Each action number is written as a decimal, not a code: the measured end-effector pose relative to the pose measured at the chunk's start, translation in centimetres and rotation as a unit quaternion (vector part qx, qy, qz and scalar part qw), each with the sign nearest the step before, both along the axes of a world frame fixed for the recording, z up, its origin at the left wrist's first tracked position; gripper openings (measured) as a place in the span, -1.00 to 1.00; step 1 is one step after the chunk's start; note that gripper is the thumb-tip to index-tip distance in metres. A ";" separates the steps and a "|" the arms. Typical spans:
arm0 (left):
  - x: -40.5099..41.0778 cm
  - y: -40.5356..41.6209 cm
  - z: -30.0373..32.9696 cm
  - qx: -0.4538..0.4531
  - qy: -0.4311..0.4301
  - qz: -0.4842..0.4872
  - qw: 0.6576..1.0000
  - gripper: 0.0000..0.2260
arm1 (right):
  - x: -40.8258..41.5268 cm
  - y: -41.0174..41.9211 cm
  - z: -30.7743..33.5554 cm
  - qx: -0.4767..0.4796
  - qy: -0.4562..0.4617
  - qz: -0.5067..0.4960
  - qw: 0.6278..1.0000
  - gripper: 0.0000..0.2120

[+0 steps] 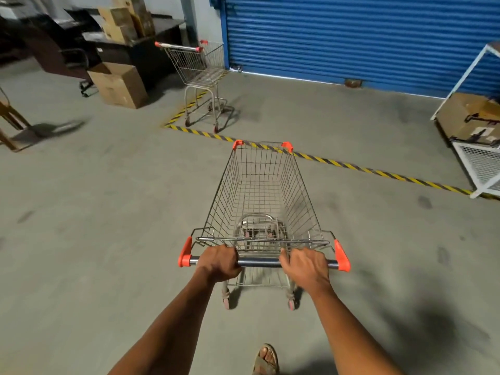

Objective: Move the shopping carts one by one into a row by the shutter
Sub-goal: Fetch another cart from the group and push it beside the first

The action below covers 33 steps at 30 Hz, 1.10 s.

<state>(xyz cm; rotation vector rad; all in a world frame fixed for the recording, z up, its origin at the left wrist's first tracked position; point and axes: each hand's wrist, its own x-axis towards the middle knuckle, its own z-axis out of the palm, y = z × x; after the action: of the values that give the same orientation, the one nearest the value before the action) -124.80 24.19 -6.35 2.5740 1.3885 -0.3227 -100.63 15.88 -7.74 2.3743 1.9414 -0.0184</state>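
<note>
- My left hand [219,262] and right hand [307,265] each have their grip curled tight round the steel push bar [258,262] of the near wire shopping cart with orange corner caps [261,190].
- Its nose reaches the yellow-black striped floor tape [378,173].
- A second wire shopping cart [198,74] stands beyond the tape, just beside the left end of the blue ribbed roller shutter [351,36].
- Brown cardboard boxes [119,85] sit left of it.
</note>
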 end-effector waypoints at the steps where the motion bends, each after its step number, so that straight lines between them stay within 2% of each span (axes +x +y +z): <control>1: 0.1 1.6 0.2 0.000 0.002 0.000 1.000 -0.68 | 0.2 1.7 0.1 -0.002 0.001 0.000 1.000 -0.39; 11: 2.1 17.1 0.4 -0.013 0.004 0.020 1.000 -0.72 | 2.3 18.3 0.2 0.007 0.021 0.020 1.000 -0.40; 19: 3.0 31.1 -0.3 0.004 0.003 0.036 0.999 -0.66 | 3.4 32.7 -0.1 0.000 0.020 0.017 1.000 -0.41; 33: 2.7 57.5 0.2 -0.054 -0.016 0.045 0.997 -0.82 | 3.3 59.5 0.0 0.011 0.022 0.023 0.999 -0.44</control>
<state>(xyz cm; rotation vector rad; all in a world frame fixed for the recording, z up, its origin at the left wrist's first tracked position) -122.10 81.67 -6.18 2.4108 1.4289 -0.3306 -97.30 75.43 -7.71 2.3612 2.0255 -0.0471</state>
